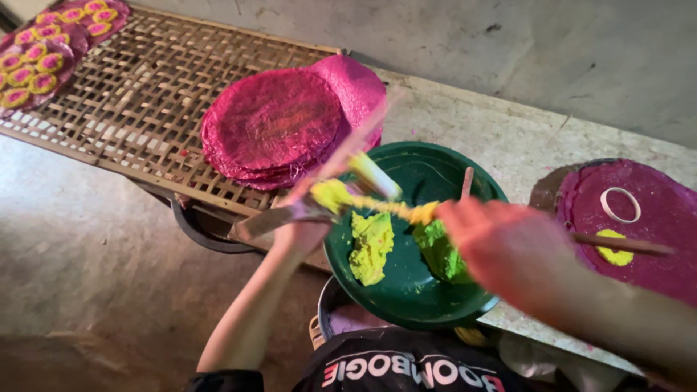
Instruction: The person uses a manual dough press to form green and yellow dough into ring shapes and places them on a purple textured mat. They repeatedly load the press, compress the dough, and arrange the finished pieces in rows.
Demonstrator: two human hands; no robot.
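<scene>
Right hand (501, 243) and left hand (308, 225), each grip clenched on yellow dough (377, 205) over green bowl (465, 305).

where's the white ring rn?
In the head view, the white ring lies far right on the magenta disc, just above a yellow paste blob and to the right of the green bowl.

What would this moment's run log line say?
left hand: holds knife | right hand: pulls yellow paste strand | below: green bowl | blurred
</scene>
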